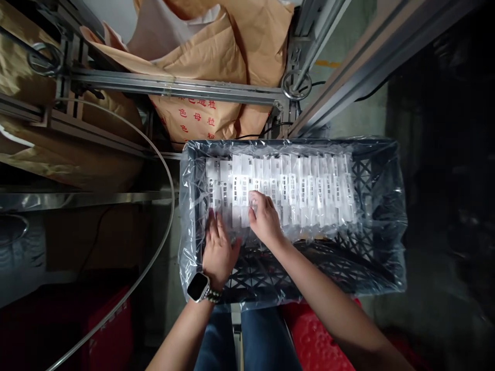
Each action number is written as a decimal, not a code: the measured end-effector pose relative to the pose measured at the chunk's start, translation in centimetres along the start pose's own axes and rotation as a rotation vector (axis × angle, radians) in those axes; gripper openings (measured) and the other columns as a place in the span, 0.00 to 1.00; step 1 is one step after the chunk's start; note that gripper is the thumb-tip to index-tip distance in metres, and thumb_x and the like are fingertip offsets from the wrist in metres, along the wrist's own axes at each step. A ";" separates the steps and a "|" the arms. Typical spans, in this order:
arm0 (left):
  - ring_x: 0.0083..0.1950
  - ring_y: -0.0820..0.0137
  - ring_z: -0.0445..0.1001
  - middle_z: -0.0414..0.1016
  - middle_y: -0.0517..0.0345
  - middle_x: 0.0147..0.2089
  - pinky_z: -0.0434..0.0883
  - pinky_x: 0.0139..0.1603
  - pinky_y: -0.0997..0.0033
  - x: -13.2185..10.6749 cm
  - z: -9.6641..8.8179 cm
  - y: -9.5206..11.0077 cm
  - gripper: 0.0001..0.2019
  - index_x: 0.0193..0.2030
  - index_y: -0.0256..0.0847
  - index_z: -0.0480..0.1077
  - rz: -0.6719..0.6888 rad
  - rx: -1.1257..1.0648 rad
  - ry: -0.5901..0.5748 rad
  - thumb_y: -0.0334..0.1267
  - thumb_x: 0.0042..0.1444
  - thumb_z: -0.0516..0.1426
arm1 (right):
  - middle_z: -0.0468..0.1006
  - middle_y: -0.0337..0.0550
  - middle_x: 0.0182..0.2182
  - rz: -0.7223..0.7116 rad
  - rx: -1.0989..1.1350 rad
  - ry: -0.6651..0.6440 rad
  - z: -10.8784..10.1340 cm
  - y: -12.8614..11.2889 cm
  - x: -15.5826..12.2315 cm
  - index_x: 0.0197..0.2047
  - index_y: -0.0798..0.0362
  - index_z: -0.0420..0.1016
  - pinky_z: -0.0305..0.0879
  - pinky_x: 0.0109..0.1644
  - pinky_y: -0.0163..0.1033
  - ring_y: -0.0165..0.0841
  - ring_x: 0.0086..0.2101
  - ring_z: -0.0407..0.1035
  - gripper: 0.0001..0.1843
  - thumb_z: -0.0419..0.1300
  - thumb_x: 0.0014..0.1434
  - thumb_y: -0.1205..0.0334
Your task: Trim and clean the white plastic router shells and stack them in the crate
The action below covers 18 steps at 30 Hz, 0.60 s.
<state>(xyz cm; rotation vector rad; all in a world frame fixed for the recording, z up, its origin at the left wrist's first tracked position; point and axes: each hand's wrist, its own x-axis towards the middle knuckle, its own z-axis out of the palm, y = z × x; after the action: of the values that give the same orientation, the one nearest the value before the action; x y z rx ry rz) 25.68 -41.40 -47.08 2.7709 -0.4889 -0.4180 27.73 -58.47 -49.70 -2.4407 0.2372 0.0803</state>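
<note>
A row of white plastic parts [309, 188] with small square openings stands packed side by side in a dark crate [390, 149] lined with clear plastic film. My left hand [218, 250] is at the left end of the row, its fingers stretched out and touching the lower part of the leftmost pieces. Just right of it, my right hand [265, 216] curls its thumb and fingers over a white plastic part in the row. Its fingertips partly cover that piece.
Behind the crate runs a metal frame [178, 87] with brown paper sacks [201, 46] beyond it. A clear hose [172, 190] arcs down on the left. Red plastic surfaces show at lower left and under my right arm.
</note>
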 end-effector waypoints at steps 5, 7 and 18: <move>0.72 0.43 0.61 0.56 0.34 0.75 0.65 0.70 0.42 -1.0 -0.9 0.2 0.35 0.75 0.38 0.53 0.127 -0.006 -0.178 0.41 0.64 0.59 | 0.57 0.48 0.74 -0.184 -0.136 -0.159 0.2 -0.1 -0.6 0.72 0.53 0.60 0.46 0.76 0.58 0.44 0.73 0.47 0.26 0.49 0.74 0.57; 0.74 0.42 0.58 0.49 0.35 0.78 0.63 0.71 0.39 -0.9 -0.5 -0.6 0.39 0.77 0.41 0.48 0.156 0.039 -0.214 0.39 0.63 0.60 | 0.51 0.43 0.76 -0.210 -0.171 -0.240 -0.1 0.0 -0.8 0.74 0.51 0.56 0.39 0.78 0.62 0.45 0.74 0.42 0.28 0.48 0.75 0.55; 0.68 0.50 0.68 0.68 0.35 0.65 0.67 0.69 0.50 0.2 -1.7 -0.6 0.22 0.64 0.35 0.63 -0.053 0.018 -0.143 0.44 0.68 0.53 | 0.84 0.45 0.47 -0.210 0.045 -0.150 -4.0 0.7 -1.8 0.50 0.51 0.80 0.67 0.63 0.52 0.41 0.58 0.70 0.15 0.51 0.72 0.66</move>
<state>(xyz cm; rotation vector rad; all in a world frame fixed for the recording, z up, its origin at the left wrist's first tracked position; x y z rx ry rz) 26.58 -40.56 -45.78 2.7889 -0.4545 -0.6309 25.80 -61.29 -46.86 -2.3860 -0.0836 0.1625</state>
